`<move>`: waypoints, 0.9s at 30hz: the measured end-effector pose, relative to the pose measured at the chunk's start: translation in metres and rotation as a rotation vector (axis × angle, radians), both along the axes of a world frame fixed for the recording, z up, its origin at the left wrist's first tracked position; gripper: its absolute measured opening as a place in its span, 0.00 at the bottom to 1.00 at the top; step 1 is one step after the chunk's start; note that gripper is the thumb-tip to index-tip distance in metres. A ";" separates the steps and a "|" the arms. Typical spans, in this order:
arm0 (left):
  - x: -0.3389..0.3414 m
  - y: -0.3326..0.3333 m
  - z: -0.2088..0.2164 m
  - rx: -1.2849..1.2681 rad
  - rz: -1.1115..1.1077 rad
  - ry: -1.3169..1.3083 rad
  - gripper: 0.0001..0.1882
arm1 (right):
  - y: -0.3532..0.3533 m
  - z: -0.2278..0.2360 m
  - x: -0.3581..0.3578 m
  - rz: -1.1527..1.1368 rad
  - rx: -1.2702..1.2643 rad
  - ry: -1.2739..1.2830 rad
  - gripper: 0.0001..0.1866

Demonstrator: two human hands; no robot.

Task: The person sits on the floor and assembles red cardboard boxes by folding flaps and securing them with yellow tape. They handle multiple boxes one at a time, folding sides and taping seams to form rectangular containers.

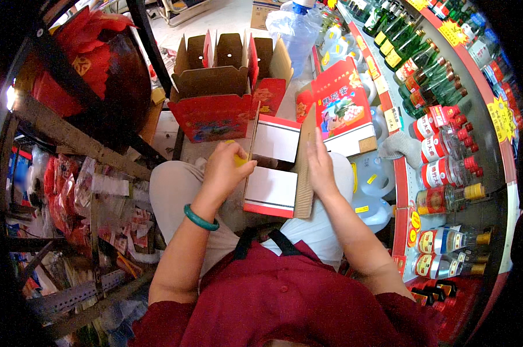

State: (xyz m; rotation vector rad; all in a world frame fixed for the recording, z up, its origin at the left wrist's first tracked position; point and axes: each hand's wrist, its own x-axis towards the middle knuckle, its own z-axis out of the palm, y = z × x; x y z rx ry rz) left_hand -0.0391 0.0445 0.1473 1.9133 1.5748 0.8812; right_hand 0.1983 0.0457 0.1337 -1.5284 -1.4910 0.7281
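A partly folded cardboard box point(270, 189) with white panels and red edges stands between my knees, a dark gap showing between its two panels. My right hand point(321, 166), its fingers stretched out, lies flat against the raised brown corrugated flap point(305, 165) on the box's right side. At the box's left edge, my left hand point(225, 173) is closed round a small yellow thing point(240, 155), mostly hidden by the fingers, so its kind does not show. A green bangle point(201, 218) circles my left wrist.
Open red boxes point(210, 115) stand just ahead. A flat red printed carton point(343, 107) leans to the right, beside big clear-blue jugs point(372, 173). Shelves of glass bottles point(441, 165) run along the right. A metal rack point(82, 133) with plastic-wrapped goods borders the left.
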 end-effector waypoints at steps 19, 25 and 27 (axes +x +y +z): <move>0.012 0.000 -0.013 -0.056 0.053 -0.196 0.17 | 0.009 -0.064 -0.044 0.178 0.153 -0.393 0.24; 0.006 0.007 -0.031 -0.122 0.036 -0.280 0.17 | 0.012 -0.045 -0.038 0.036 0.046 -0.133 0.29; 0.007 0.007 -0.030 -0.170 0.036 -0.326 0.17 | 0.010 -0.040 -0.040 0.028 0.016 -0.149 0.33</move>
